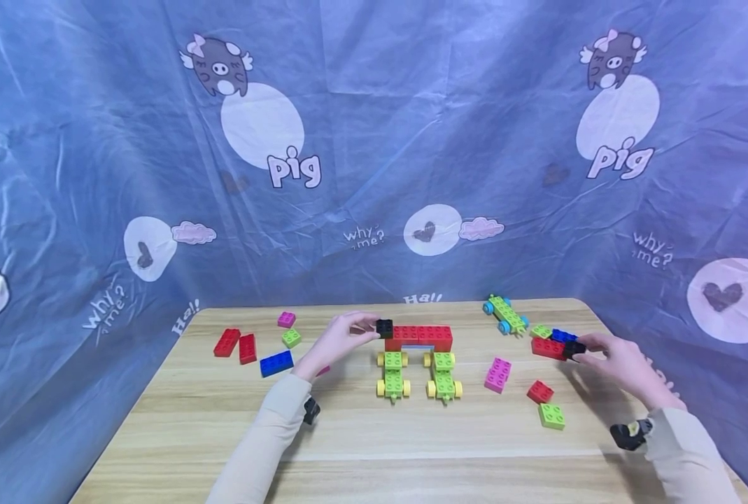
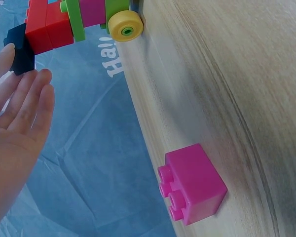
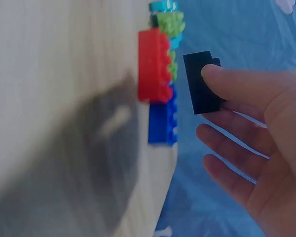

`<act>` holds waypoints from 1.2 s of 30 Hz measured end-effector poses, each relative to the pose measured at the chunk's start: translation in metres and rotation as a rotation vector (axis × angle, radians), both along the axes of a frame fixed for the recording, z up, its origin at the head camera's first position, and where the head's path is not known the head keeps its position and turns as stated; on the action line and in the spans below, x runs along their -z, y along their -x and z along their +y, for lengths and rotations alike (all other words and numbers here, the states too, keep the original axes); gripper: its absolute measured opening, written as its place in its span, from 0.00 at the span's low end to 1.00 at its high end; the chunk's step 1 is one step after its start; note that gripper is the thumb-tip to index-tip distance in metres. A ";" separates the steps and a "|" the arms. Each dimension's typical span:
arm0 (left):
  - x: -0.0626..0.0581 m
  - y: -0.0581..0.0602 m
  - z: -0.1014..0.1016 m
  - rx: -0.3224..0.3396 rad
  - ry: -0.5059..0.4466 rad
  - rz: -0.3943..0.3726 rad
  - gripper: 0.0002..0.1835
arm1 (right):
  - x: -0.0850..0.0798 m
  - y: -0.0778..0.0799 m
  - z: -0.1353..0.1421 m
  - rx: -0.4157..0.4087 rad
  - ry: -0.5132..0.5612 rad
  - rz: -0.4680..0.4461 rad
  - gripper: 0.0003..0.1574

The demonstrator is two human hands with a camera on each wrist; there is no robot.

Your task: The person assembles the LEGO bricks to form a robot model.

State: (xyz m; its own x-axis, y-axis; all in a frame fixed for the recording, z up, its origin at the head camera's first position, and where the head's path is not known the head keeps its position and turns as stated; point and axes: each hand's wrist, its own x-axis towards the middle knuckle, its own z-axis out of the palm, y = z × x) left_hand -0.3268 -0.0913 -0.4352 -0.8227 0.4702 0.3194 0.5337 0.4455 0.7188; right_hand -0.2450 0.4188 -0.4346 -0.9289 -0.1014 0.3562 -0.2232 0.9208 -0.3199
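the left hand [image 1: 342,339] pinches a black block [image 1: 384,328] at the left end of the red row [image 1: 419,338], above yellow-wheeled green bases [image 1: 393,381] mid-worktop [image 1: 374,448]. the right hand [image 1: 622,360] pinches a second black block [image 3: 197,86], raised near the worktop's right edge. a blue-wheeled green car [image 1: 504,315] stands by the far edge; red bricks [image 1: 227,343] lie near the left edge.
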 end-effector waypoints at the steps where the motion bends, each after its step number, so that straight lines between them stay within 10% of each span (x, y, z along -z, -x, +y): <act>1: 0.001 0.000 0.000 -0.001 0.000 0.004 0.21 | -0.002 0.001 -0.003 -0.010 0.000 0.005 0.22; 36: 0.004 0.002 0.000 -0.034 0.005 0.003 0.20 | -0.039 0.027 -0.115 -0.298 -0.017 0.066 0.20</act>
